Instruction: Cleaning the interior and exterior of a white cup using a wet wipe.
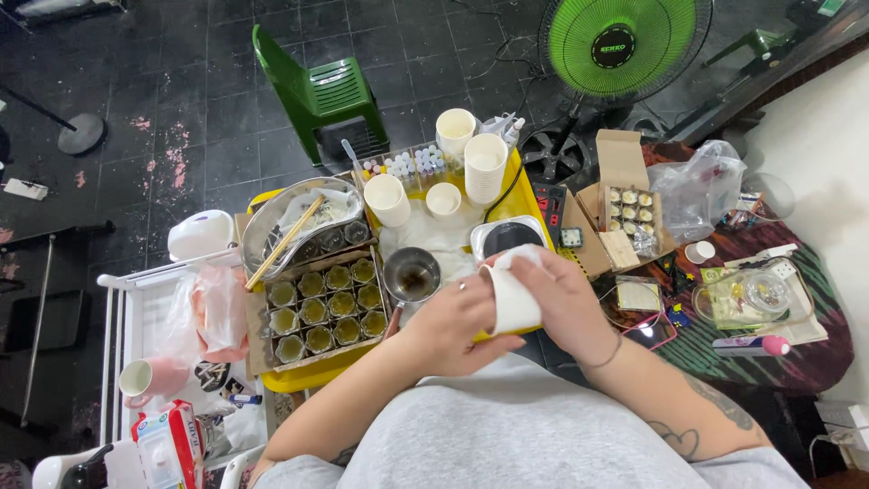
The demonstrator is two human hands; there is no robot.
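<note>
Both hands, left hand (450, 319) and right hand (558, 299), are closed around our white paper cup (512, 294) at lower centre, apparently wiping it with a tissue (517, 257); next we judge it needs setting down upright.

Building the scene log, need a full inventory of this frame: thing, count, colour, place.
paper cup: 1, white, held in both hands over the tray's near edge
small metal pot: 1, steel, tray centre, by the left hand
box of small glass jars: 1 box, 12 jars, yellowish contents, tray left
metal dish with chopsticks: 1, steel, tray rear left
paper cup stacks: about 4, white, tray rear
small vials: a row, white caps, tray rear
yellow tray: 1, under it all
hot plate: 1, black top, tray right
cardboard box of filled jars: 1, brown, right
fan: 1, green, floor rear
plastic chair: 1, green, floor rear
mug: 1, pink, left rack
left hand: 1, on cup
right hand: 1, on cup
</note>
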